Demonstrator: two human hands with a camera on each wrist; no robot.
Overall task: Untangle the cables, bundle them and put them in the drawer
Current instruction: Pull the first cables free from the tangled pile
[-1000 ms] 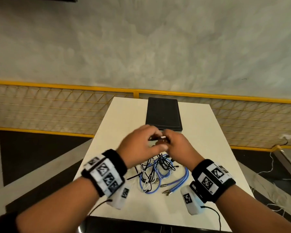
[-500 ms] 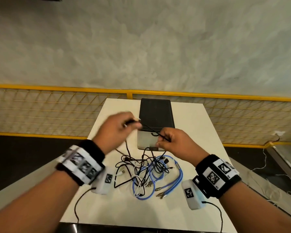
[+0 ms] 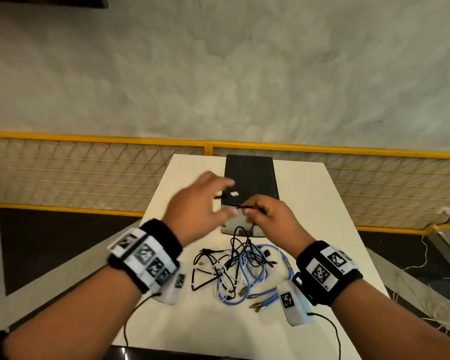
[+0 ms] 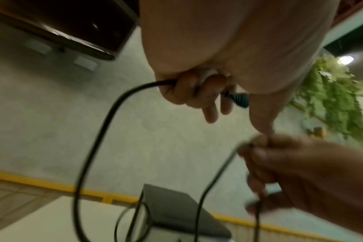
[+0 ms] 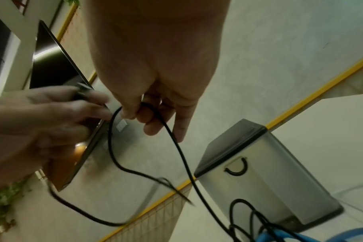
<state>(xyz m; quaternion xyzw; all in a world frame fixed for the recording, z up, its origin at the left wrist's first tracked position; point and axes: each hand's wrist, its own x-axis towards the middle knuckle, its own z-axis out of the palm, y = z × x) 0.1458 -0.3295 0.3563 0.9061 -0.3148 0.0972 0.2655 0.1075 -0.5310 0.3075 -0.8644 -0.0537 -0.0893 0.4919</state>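
Note:
A tangle of black, white and blue cables [image 3: 240, 268] lies on the white table [image 3: 322, 229] in front of a small drawer box [image 3: 250, 178] with a black top. Above the box front, both hands hold one black cable [image 3: 242, 207] raised out of the tangle. My left hand [image 3: 218, 201] has its fingers curled round the cable's plug end [image 4: 237, 99]. My right hand [image 3: 255, 211] pinches the same cable [image 5: 176, 147] between thumb and fingers, and the cable hangs down into the pile. The drawer [image 5: 236, 167] looks closed, its handle showing.
A yellow railing with mesh [image 3: 89, 172] runs behind the table's far edge. The floor drops away on both sides of the table. Blue cable ends with metal plugs [image 3: 260, 300] lie near my right wrist. Loose white wires [image 3: 426, 255] trail on the floor at right.
The hands were together a second ago; the left drew the plug end out to the left, then came back beside the right hand. Black cable loops have risen from the pile.

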